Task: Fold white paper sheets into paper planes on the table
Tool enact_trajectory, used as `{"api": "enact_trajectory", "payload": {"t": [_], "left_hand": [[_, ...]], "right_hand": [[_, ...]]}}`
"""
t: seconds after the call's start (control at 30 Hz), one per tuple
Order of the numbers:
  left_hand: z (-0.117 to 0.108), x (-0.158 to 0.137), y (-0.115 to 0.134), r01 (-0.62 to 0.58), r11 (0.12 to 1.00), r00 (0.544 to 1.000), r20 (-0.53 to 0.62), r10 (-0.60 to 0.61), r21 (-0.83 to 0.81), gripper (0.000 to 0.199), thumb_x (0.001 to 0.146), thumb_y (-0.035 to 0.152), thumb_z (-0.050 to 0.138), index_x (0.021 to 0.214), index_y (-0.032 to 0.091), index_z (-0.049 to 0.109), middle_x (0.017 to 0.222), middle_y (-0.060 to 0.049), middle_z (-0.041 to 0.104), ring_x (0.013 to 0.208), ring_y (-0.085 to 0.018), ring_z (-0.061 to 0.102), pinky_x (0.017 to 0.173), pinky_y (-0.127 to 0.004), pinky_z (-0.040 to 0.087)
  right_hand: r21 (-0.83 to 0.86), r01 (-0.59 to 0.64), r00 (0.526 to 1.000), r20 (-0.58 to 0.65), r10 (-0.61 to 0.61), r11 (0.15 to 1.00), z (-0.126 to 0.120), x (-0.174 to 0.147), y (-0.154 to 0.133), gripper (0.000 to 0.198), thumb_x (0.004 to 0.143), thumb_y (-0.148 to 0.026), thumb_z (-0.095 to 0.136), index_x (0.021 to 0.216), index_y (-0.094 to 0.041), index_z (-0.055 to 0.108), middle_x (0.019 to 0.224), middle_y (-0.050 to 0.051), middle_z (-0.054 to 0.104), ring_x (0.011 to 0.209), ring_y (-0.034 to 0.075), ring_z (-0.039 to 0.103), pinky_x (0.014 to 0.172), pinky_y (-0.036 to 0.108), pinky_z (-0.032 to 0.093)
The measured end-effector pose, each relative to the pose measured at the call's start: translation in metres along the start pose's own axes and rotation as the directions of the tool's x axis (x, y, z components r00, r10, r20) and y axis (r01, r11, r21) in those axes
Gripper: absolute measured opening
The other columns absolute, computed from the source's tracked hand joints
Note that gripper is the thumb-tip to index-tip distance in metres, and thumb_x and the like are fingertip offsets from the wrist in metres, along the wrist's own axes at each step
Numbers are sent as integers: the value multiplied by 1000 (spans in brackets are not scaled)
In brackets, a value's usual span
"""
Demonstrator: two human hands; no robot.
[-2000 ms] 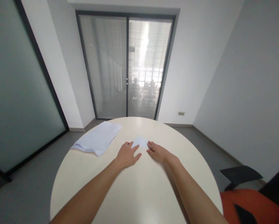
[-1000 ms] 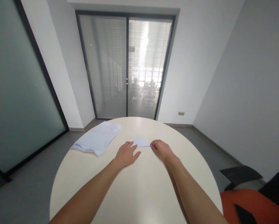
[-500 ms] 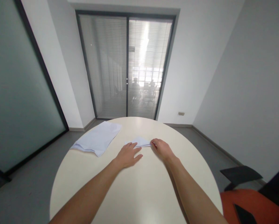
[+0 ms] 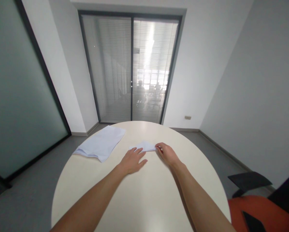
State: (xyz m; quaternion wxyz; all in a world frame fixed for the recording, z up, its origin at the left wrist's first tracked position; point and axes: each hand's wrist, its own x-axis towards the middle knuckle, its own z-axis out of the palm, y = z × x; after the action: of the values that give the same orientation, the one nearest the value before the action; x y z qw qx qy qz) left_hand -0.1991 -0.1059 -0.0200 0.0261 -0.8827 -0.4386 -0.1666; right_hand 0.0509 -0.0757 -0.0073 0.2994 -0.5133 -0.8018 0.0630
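A small folded sheet of white paper [image 4: 145, 146] lies on the round cream table [image 4: 144, 193], its long edge towards me. Resting on its left part is my left hand [image 4: 133, 160], flat with the fingers spread. At the paper's right corner my right hand [image 4: 168, 153] is closed, pinching the tip between thumb and fingers. The fingers of my left hand cover part of the paper's left end.
Larger white sheets of paper [image 4: 101, 141] lie at the table's left edge, slightly curled. An orange and black chair [image 4: 253, 209] stands close by on the right. Beyond the table is a glass door [image 4: 108, 71] with blinds.
Hardly anything differs. The fingers of my right hand have shifted very slightly at the paper's corner, while my left hand stays on the paper.
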Motion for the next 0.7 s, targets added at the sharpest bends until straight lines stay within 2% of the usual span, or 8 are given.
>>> {"api": "enact_trajectory", "payload": {"t": [0.3, 0.53, 0.7], "left_hand": [[3, 1, -1, -7, 1000, 1000, -14, 7, 9, 49, 98, 52, 40, 136, 27, 56, 145, -8, 52, 131, -31, 48, 110, -49, 37], [3, 1, -2, 10, 1000, 1000, -6, -11, -10, 46, 99, 50, 39, 133, 24, 58, 145, -9, 53, 131, -29, 48, 111, -48, 36], [1, 2, 0, 30, 998, 1000, -7, -30, -62, 43, 99, 47, 40, 128, 22, 59, 143, -10, 54, 131, -28, 48, 112, -46, 35]], "right_hand": [[76, 6, 1000, -22, -4, 997, 8, -1, 10, 28, 92, -21, 53, 118, -18, 63, 115, 10, 69, 96, 19, 67, 85, 29, 52], [125, 11, 999, -31, -7, 992, 12, 0, 13, 31, 88, -18, 55, 118, -21, 64, 115, 8, 69, 94, 18, 66, 86, 30, 52], [257, -95, 991, -67, 116, 962, 16, 4, 18, 36, 86, -16, 57, 121, -19, 64, 115, 8, 70, 90, 18, 66, 86, 31, 53]]}}
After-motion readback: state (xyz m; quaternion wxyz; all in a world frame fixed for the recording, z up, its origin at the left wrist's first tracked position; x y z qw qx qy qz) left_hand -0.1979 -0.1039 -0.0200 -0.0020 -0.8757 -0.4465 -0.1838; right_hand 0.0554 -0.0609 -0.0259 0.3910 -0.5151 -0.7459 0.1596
